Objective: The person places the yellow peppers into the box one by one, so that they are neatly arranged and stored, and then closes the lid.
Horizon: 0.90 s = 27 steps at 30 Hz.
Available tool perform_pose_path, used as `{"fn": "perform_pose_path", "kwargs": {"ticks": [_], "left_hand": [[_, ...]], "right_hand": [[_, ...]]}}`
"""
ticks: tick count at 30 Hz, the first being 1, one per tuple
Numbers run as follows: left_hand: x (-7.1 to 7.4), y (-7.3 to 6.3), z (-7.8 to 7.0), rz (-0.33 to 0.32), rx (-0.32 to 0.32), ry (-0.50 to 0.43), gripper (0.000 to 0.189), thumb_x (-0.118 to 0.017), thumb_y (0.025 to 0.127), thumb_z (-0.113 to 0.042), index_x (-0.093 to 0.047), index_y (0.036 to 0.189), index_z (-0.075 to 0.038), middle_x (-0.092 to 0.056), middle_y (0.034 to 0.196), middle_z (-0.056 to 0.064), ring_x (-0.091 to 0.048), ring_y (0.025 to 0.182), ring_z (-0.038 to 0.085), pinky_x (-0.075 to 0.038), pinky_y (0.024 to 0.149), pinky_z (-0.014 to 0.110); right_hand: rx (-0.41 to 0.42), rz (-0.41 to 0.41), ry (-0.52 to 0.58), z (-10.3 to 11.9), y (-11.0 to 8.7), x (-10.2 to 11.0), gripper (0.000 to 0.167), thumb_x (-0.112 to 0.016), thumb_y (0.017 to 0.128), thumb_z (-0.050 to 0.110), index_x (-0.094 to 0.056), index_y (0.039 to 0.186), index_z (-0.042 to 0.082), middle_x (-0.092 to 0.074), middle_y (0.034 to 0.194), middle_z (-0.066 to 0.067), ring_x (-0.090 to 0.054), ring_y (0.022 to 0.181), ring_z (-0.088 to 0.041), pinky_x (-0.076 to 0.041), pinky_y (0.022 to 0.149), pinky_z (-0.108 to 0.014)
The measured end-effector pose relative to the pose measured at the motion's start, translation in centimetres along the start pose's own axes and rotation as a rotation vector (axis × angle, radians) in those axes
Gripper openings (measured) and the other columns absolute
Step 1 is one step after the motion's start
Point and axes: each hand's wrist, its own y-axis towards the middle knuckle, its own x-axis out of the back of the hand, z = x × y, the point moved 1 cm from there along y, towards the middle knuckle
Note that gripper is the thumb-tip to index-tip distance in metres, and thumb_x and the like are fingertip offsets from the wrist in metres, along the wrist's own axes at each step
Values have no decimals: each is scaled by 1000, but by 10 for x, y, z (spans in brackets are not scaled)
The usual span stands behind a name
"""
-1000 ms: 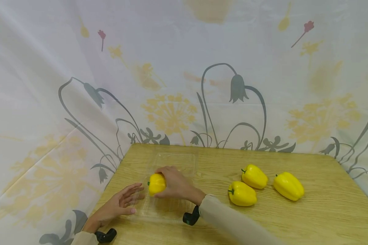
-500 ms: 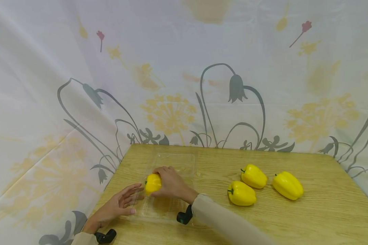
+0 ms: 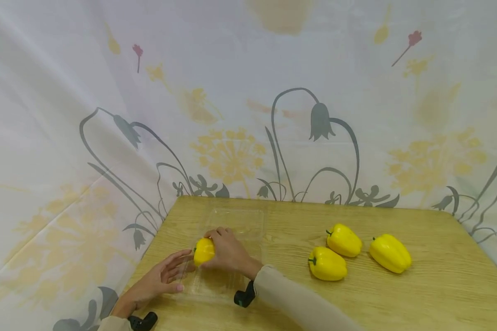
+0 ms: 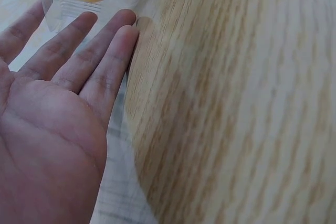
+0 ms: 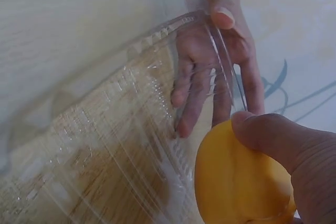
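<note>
A yellow bell pepper (image 3: 204,252) with a green stem is gripped by my right hand (image 3: 230,253), low over the left part of a clear plastic clamshell box (image 3: 215,294). In the right wrist view the thumb (image 5: 268,137) presses on the pepper (image 5: 236,177), close to the box's ribbed side (image 5: 131,114). Just outside the left wall is my left hand (image 3: 159,279), its fingers extended alongside the box and the thumb near the rim. The left wrist view shows that hand's palm (image 4: 52,129) bare. Whether the pepper touches the box floor cannot be seen.
Three more yellow bell peppers lie on the wooden table (image 3: 397,299) to the right: a rear one (image 3: 344,240), a front one (image 3: 327,263) and a far-right one (image 3: 390,253). The box's raised lid (image 3: 238,220) is at the back. A flower-printed curtain (image 3: 248,115) borders the table.
My right hand has moved the pepper a little to the left, toward the box's left wall. The left hand stays in place beside the box.
</note>
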Motion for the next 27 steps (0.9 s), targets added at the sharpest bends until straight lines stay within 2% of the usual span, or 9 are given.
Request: {"fn": "perform_pose_path", "kwargs": {"ticks": [3, 8, 20, 24, 27], "left_hand": [[-1, -1, 0, -14, 19, 8, 77, -57, 103, 3, -14, 166, -10, -17, 167, 24, -47, 141, 15, -44, 112, 28], [-1, -1, 0, -8, 4, 10, 77, -55, 103, 4, -13, 166, -9, -14, 167, 27, -48, 140, 13, -44, 112, 28], [1, -1, 1, -1, 0, 7, 77, -55, 103, 5, -14, 166, -10, -16, 168, 21, -46, 140, 6, -44, 112, 29], [1, -1, 0, -5, 8, 14, 77, -56, 103, 4, -14, 166, -10, -16, 169, 21, -44, 141, 6, -44, 112, 28], [0, -1, 0, -13, 19, 22, 77, -57, 103, 3, -15, 166, -11, -11, 168, 25, -42, 143, 12, -45, 111, 29]], "right_hand": [[-8, -10, -17, 3, 0, -2, 78, -92, 74, 47, -61, 136, 12, -60, 126, -5, -53, 113, -23, -54, 83, -29], [-13, -4, -37, 7, 2, -5, 78, -91, 75, 46, -60, 139, 13, -59, 127, -6, -52, 114, -24, -54, 85, -30], [-2, -14, -74, 11, 2, -8, 79, -93, 74, 47, -61, 137, 12, -59, 120, -6, -55, 108, -23, -55, 86, -29], [-8, -15, -67, 11, 1, -7, 78, -93, 74, 46, -62, 136, 11, -59, 120, -6, -55, 106, -23, -56, 86, -29], [1, -9, -79, 11, -1, -7, 75, -93, 75, 45, -63, 135, 11, -59, 120, -6, -55, 106, -22, -56, 84, -29]]}}
